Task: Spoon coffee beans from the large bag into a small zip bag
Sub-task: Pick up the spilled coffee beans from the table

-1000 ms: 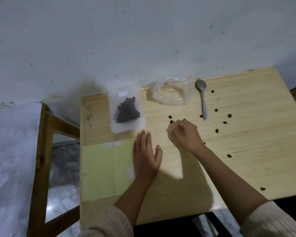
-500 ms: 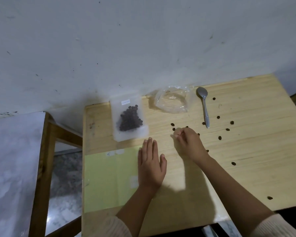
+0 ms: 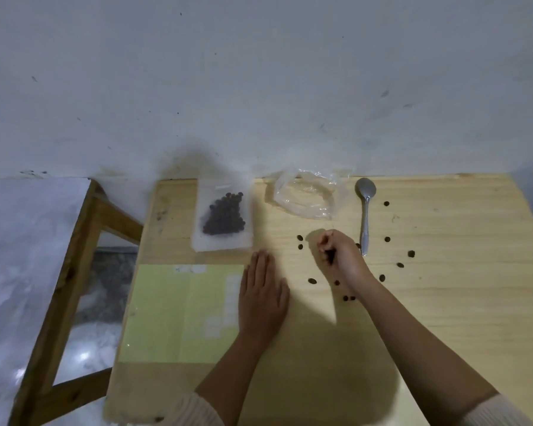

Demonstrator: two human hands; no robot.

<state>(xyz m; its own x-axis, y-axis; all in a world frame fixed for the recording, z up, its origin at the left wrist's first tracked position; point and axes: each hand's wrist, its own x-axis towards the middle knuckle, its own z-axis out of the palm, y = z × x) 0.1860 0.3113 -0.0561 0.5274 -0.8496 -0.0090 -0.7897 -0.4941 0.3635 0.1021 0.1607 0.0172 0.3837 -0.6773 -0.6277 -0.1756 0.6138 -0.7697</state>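
Right hand now fisted round dark oval beans, left hand flat

zip bag left of large bag, spoon right

Pale wood, dark beans
We see a blond, grained worktop with a pale green sheet, a frosted white small zip bag of dark brown coffee beans, a clear large bag, a silver spoon, and a dark-speckled grey-white wall.

Cream ribbed knit sleeves, bare forearms
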